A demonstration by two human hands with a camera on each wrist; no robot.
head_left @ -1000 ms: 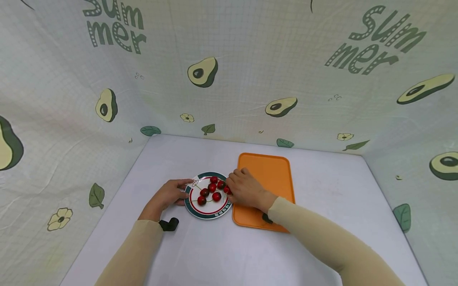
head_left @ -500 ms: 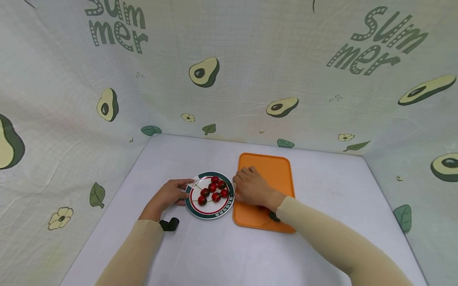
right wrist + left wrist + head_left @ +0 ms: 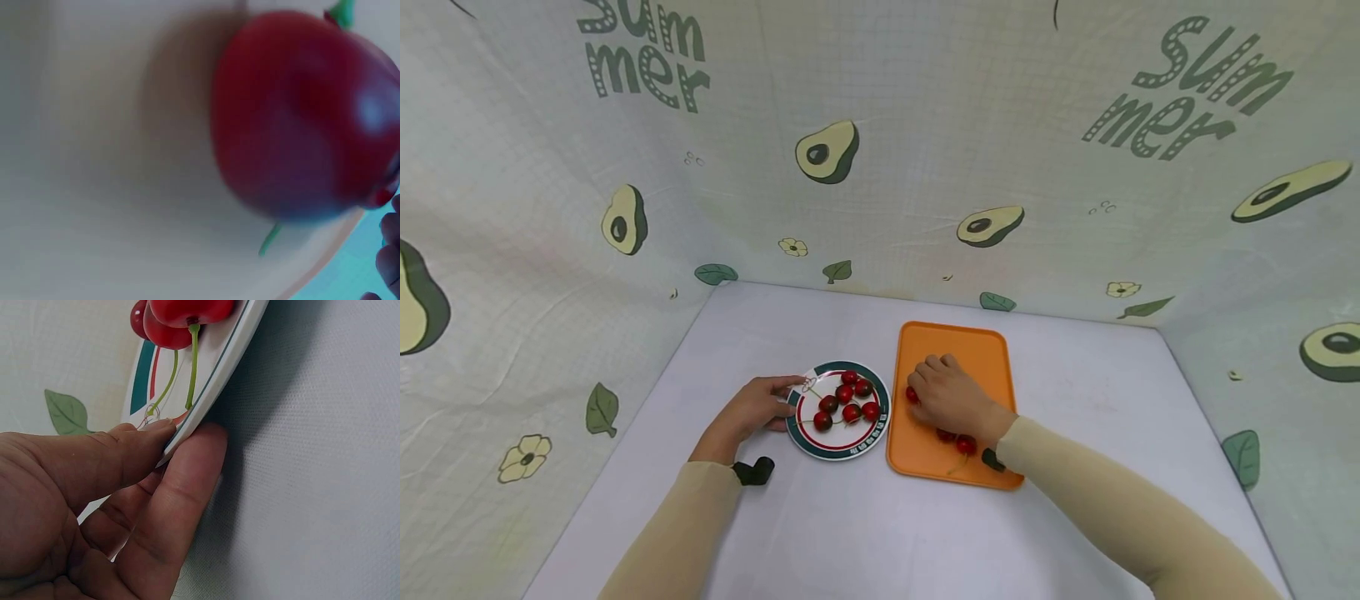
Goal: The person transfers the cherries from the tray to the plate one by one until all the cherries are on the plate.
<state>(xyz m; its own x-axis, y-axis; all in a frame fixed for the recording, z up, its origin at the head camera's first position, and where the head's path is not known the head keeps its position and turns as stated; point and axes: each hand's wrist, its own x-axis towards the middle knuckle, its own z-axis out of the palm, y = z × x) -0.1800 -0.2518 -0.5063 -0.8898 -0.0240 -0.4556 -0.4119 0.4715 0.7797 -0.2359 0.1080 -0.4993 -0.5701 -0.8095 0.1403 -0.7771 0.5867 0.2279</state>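
Head view: right hand (image 3: 951, 396) curled over a cherry (image 3: 912, 394) at the orange tray's (image 3: 981, 343) left edge, just right of the plate (image 3: 839, 447) (rim pinched by left hand (image 3: 752, 408) at its left edge); two cherries near the wrist.

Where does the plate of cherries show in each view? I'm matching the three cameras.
Head: the plate lies centre-left on the table, left of the orange tray.
Left wrist: its rim runs along the top, pinched by the left hand.
Right wrist: too blurred to tell.
Shared landmark: red cherries.
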